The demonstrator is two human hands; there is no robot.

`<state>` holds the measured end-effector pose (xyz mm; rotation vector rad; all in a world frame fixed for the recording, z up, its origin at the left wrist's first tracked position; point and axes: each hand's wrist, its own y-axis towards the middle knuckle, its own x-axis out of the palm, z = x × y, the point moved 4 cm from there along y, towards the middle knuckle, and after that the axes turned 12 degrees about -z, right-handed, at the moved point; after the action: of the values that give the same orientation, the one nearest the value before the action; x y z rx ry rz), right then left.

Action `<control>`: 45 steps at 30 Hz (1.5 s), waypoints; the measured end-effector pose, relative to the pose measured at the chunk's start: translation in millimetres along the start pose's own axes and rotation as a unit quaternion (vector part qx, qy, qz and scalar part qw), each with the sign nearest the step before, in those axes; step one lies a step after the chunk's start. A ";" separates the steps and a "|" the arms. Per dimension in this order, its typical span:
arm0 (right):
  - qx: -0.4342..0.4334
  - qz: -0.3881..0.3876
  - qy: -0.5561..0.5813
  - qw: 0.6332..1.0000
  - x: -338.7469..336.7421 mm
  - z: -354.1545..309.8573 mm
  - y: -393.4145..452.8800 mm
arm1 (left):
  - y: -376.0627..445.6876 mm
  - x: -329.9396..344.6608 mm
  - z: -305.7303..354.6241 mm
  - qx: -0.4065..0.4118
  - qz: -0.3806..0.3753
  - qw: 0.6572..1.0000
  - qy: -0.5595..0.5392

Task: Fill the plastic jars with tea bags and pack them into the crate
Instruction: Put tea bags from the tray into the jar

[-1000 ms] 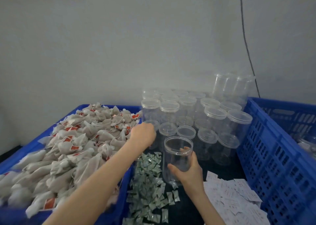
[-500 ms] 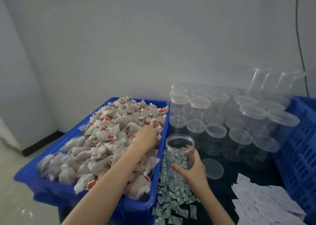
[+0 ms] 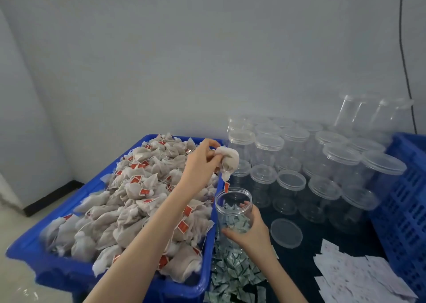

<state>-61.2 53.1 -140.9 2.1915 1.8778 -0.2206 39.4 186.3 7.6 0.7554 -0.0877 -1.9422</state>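
At the middle of the frame a tea bag is pinched by the left hand just above the open jar, which is gripped by the right hand, so it likely must be dropped in next.

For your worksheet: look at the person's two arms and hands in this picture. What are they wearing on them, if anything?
Nothing that shows. The left hand and right hand are bare, with no gloves, and both forearms are uncovered as far as the bottom edge of the picture, so no sleeve is in view. No watch, bracelet or ring can be seen on the sides facing the camera.
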 end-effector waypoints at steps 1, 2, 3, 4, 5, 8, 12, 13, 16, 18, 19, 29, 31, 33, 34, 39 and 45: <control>0.002 0.002 0.002 1.000 0.3 0.1 0.3 | -2.1 2.3 5.3 0.014 -0.008 1.000 -0.004; 0.004 0.004 0.004 1.000 0.3 0.0 0.2 | -4.1 6.6 8.4 0.027 -0.023 0.999 -0.002; 0.006 0.007 0.006 1.000 0.1 -0.7 -0.1 | -6.2 12.4 9.6 0.036 -0.045 0.998 0.005; 0.007 0.010 0.008 1.000 -0.4 -1.7 -0.5 | -8.0 19.3 9.2 0.039 -0.077 0.996 0.027; 0.008 0.015 0.009 1.000 -1.5 -2.4 -1.0 | -9.4 27.0 6.8 0.037 -0.119 0.990 0.068; 0.007 0.035 0.011 0.999 -7.9 -1.1 -3.8 | -14.4 49.3 -3.0 0.026 -0.277 0.925 0.258; 0.004 0.021 -0.005 1.000 -9.3 1.8 -9.9 | -15.0 61.1 -9.6 0.012 -0.383 0.876 0.292; 0.007 0.018 -0.004 1.000 -8.9 3.0 -10.9 | -12.4 58.2 -9.4 0.008 -0.375 0.891 0.255; 0.012 0.024 0.016 1.000 -11.0 7.7 -12.0 | 6.5 30.0 -23.0 -0.034 -0.227 0.930 0.288; 0.015 0.025 0.020 0.999 -12.3 8.5 -12.9 | 13.1 9.4 -45.1 -0.107 -0.144 0.896 0.406; 0.017 0.022 0.019 0.999 -12.3 8.5 -13.6 | 13.3 5.0 -58.5 -0.154 -0.153 0.866 0.451; 0.015 0.009 0.020 1.000 -10.5 6.8 -17.9 | 15.4 8.8 -100.6 -0.239 -0.174 0.820 0.490; 0.016 0.007 0.022 1.000 -10.3 6.8 -17.8 | 14.1 3.1 -96.8 -0.224 -0.131 0.859 0.442; 0.017 0.002 0.026 1.000 -9.5 6.8 -17.5 | 12.3 -4.1 -87.8 -0.178 -0.084 0.908 0.370; 0.020 0.000 0.027 0.999 -8.9 6.9 -17.0 | 11.2 -7.6 -79.9 -0.147 -0.070 0.928 0.336; 0.027 -0.010 0.028 0.999 -5.1 8.0 -13.5 | 10.8 -19.5 -24.1 -0.049 -0.054 0.977 0.203; 0.041 -0.015 0.019 0.999 -3.3 12.1 -14.2 | 5.6 -8.1 21.8 0.014 -0.163 0.959 0.231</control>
<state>-75.2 48.6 -152.9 2.2377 1.9550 -0.2689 34.5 184.7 30.9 1.2892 0.3129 -2.0176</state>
